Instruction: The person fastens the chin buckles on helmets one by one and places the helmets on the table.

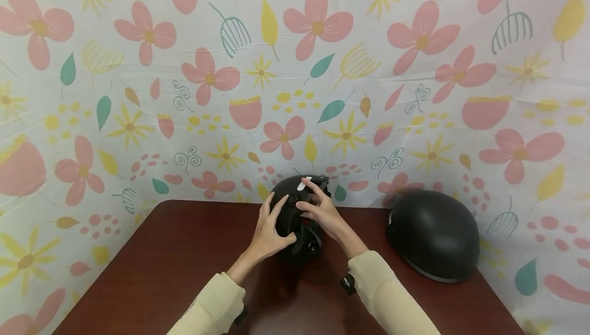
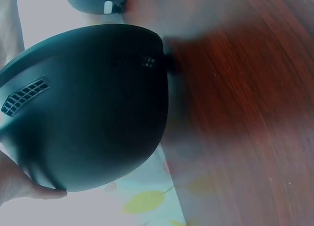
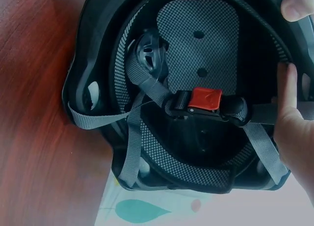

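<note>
Both hands hold a black helmet [image 1: 282,187] over the back part of the table. My left hand [image 1: 269,233] grips its left side, fingers spread over the shell, thumb near the lower front. On the other side, the fingers of my right hand [image 1: 326,215] are bent against the upper right part. The left wrist view shows the smooth shell [image 2: 108,108] with its grid vents. Facing the right wrist camera is the hollow inside, with checkered padding [image 3: 196,44], grey straps [image 3: 132,152] and a red buckle [image 3: 206,98] that looks fastened.
A second black helmet [image 1: 433,235] rests dome up at the right side of the dark red wooden table [image 1: 184,253]. Behind the table hangs a white cloth [image 1: 286,68] printed with flowers and leaves.
</note>
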{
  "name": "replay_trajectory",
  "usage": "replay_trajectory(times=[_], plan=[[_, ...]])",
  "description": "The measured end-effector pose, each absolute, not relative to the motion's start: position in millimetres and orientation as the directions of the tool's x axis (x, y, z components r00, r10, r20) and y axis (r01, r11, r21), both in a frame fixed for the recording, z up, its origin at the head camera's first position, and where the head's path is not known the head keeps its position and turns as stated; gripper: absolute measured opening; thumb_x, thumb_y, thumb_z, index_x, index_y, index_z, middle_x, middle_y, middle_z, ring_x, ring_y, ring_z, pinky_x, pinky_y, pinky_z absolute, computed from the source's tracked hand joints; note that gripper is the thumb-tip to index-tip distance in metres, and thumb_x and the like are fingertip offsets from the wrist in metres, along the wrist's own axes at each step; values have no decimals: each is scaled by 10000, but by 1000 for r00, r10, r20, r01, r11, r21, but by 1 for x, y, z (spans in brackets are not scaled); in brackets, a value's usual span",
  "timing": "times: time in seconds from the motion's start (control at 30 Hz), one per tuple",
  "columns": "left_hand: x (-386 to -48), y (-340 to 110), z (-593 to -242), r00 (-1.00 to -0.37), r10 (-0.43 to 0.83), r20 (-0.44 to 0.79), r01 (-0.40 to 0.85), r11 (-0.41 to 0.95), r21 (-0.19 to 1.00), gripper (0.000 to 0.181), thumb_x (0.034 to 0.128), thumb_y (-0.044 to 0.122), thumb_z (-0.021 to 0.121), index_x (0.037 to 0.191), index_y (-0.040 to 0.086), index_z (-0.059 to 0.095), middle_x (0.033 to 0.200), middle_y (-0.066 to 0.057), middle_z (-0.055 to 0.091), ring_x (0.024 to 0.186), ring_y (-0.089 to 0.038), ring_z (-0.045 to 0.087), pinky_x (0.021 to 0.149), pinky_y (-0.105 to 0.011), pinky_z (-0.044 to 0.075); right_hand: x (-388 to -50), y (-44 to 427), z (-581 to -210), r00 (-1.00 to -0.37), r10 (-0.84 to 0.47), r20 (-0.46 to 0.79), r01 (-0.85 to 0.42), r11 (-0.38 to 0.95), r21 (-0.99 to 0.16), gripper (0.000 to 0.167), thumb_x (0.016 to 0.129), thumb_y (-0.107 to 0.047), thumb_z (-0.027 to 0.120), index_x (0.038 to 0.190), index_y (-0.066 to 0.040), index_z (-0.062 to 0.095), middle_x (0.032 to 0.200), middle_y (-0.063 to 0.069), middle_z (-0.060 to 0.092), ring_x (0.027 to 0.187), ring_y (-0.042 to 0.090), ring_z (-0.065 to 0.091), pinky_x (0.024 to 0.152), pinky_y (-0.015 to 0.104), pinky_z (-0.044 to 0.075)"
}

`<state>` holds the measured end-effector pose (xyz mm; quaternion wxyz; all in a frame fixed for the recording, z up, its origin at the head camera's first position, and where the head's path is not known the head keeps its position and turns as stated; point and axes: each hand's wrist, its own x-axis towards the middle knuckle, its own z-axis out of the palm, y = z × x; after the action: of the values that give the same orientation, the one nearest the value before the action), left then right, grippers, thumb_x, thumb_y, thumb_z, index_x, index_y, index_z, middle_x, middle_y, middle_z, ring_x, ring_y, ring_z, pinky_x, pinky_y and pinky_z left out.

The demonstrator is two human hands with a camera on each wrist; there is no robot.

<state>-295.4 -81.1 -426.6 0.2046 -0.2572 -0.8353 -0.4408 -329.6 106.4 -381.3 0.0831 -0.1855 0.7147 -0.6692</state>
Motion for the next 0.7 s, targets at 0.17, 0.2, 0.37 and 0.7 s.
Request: replay_trajectory(times=[0.17, 0.2, 0.37, 0.7], plan=[[-295, -79, -421, -767, 269, 582, 627, 504, 594, 838, 743, 187, 709, 1507, 158, 365, 1575, -288, 162, 1427, -530, 185, 989, -750, 318, -328, 112, -382, -918, -377, 125, -128, -15, -992, 725, 964, -164, 607, 1558, -291, 212, 1568, 188, 244, 1331, 392, 462, 1038, 435, 476], [-295, -78, -420, -763, 275, 584, 631, 511, 583, 836, 739, 186, 709, 1504, 152, 373, 1574, -290, 170, 1427, -537, 184, 997, -753, 308, -327, 113, -382, -918, -376, 124, -121, -30, -992, 724, 965, -157, 603, 1557, -294, 210, 1557, 189, 265, 1316, 380, 478, 1031, 421, 482], [-296, -78, -411, -729, 287, 621, 657, 546, 519, 800, 714, 179, 692, 1470, 130, 435, 1550, -287, 251, 1407, -573, 207, 1032, -766, 240, -325, 115, -383, -928, -349, 132, -99, -110, -989, 712, 965, -138, 598, 1554, -264, 219, 1504, 201, 359, 1198, 231, 572, 954, 324, 523], [-295, -77, -405, -696, 291, 656, 681, 557, 475, 756, 702, 178, 686, 1433, 136, 497, 1526, -270, 329, 1394, -550, 258, 1015, -764, 254, -325, 118, -385, -935, -326, 138, -92, -155, -984, 699, 967, -103, 580, 1554, -211, 216, 1502, 210, 365, 1103, 114, 599, 926, 287, 533]])
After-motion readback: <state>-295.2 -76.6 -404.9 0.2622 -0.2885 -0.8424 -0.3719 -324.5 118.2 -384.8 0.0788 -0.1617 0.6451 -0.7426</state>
